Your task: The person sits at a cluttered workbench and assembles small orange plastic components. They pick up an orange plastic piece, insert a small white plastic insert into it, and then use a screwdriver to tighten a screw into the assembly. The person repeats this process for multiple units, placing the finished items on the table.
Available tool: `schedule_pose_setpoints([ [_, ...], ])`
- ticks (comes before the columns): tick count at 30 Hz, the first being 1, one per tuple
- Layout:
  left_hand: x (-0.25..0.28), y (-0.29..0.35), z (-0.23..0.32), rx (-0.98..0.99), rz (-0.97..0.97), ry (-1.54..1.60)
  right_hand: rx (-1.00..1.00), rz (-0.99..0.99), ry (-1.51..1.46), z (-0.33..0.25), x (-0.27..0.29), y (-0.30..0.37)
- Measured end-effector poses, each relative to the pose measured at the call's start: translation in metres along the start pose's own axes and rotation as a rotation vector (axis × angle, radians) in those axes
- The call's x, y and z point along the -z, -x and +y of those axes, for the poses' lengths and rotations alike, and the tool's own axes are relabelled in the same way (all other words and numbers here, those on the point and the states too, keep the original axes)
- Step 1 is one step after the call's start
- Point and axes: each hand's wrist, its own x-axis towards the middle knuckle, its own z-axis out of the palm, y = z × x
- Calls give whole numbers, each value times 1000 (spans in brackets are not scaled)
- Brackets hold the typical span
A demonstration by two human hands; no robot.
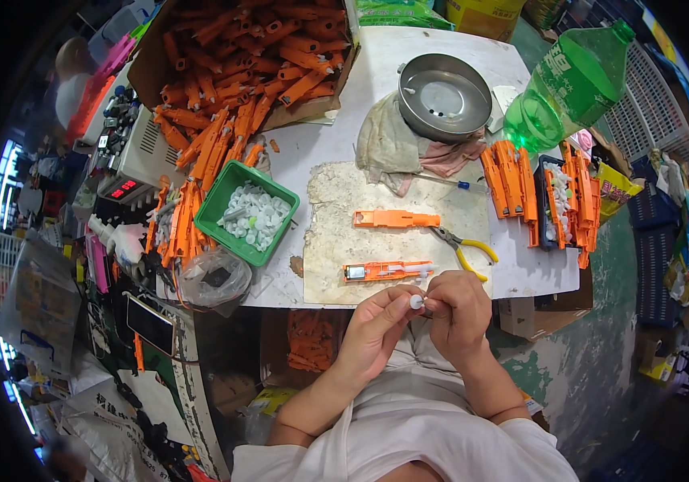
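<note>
A small white round plastic piece (416, 302) is pinched at the table's near edge between the fingertips of my left hand (377, 321) and my right hand (461, 309). The fingers of both hands are closed. Just beyond them lies an orange plastic half-shell (389, 271) with a metal block and white pieces inside. Farther up, a second orange shell (397, 218) lies flat and parallel to it. Yellow-handled pliers (473, 255) rest to the right of the shells, jaws toward the upper shell. All of these lie on a worn, stained board (324, 249).
A green tray (214, 207) of small white pieces stands left, below a carton (343, 80) heaped with orange shells. At the back right are a metal bowl (445, 100) on rags (385, 145) and a green bottle (561, 88). More orange shells (509, 181) line the right side.
</note>
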Motion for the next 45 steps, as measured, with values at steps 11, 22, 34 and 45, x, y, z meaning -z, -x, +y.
schedule_pose_setpoints([
  [11,10,5,-1,15,27,-178,-916,-256,-861,0,11,2],
  [22,11,7,1,19,95,-97,-690,-212,-672,1,2,16],
  [34,9,8,0,-131,143,-186,-423,-163,-385,0,-6,14],
  [45,48,14,22,-827,348,-1798,-365,-460,-189,32,-31,-19],
])
